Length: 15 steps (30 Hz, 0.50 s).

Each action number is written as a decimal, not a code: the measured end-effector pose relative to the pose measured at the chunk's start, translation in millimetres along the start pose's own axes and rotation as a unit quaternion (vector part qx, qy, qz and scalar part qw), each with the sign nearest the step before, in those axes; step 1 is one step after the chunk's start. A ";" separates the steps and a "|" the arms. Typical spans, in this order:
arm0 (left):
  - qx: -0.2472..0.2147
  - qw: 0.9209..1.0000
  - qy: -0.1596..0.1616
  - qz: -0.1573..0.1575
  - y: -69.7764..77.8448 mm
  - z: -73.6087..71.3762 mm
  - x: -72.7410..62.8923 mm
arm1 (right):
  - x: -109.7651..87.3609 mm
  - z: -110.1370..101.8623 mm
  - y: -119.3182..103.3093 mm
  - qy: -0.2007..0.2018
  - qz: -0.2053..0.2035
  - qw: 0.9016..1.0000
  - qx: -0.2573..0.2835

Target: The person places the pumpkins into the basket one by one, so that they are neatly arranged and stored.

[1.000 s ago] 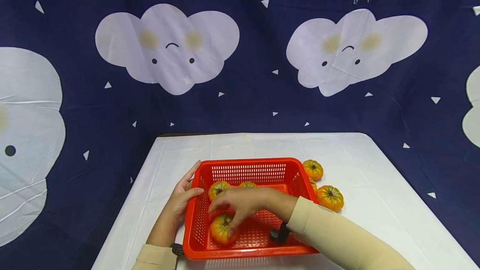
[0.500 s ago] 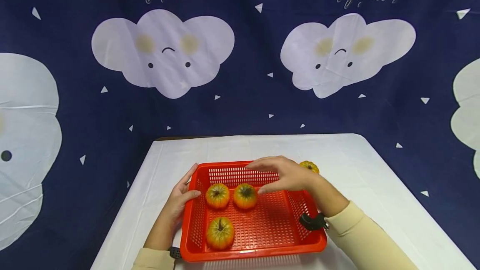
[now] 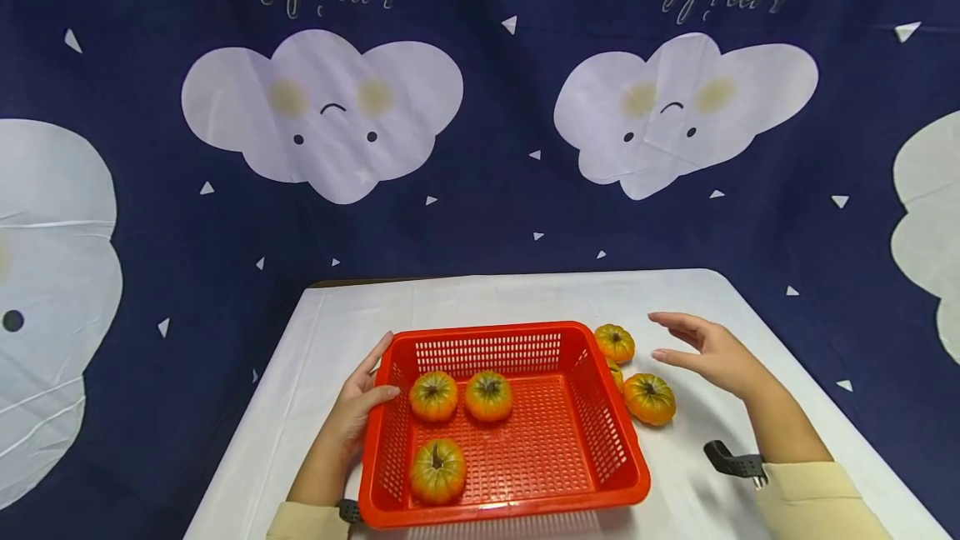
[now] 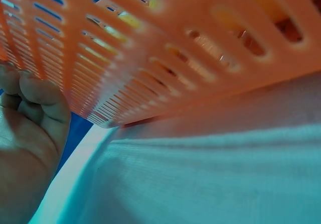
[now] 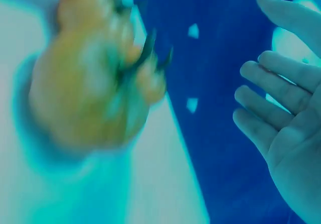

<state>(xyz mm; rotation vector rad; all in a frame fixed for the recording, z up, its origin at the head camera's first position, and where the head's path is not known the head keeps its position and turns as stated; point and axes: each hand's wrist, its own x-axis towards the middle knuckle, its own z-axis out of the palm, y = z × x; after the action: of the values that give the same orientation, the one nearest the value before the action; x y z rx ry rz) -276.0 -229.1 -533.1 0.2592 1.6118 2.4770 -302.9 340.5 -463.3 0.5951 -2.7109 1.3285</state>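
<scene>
My left hand (image 3: 356, 408) holds the left side of a red plastic basket (image 3: 506, 512), thumb over the rim and fingers along the outside wall. In the left wrist view, its fingers (image 4: 42, 91) bend against the slotted wall. Inside the basket sit three small orange-green pumpkins: one at back left (image 3: 433, 397), another beside it (image 3: 489, 397), the third at front left (image 3: 438, 472). My right hand (image 3: 716, 352) hovers with fingers spread and nothing in it, right of the pumpkins outside the basket. Closest to it are a front pumpkin (image 3: 649, 399) and a back one (image 3: 614, 343).
Between those two, another pumpkin (image 3: 616, 373) is partly hidden behind the basket's right wall. Everything stands on a table with a white cloth (image 3: 480, 298). Behind the table hangs a dark blue curtain (image 3: 495, 232) printed with clouds. Each wrist wears a black strap device (image 3: 731, 461).
My right hand, earlier over the front-left pumpkin in the basket, has lifted away and swung right past the rim, empty. The left hand keeps its hold on the basket.
</scene>
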 end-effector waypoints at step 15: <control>0.001 1.000 -0.011 0.007 -3.3 -4.6 -0.3 | -48.9 10.5 63.9 -0.054 0.065 0.996 0.042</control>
<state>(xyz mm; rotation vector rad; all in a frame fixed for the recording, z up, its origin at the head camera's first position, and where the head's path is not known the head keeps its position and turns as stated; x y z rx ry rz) -276.7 -231.9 -538.0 0.2971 1.6097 2.4736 -280.1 383.0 -528.6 0.5184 -2.8355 1.4883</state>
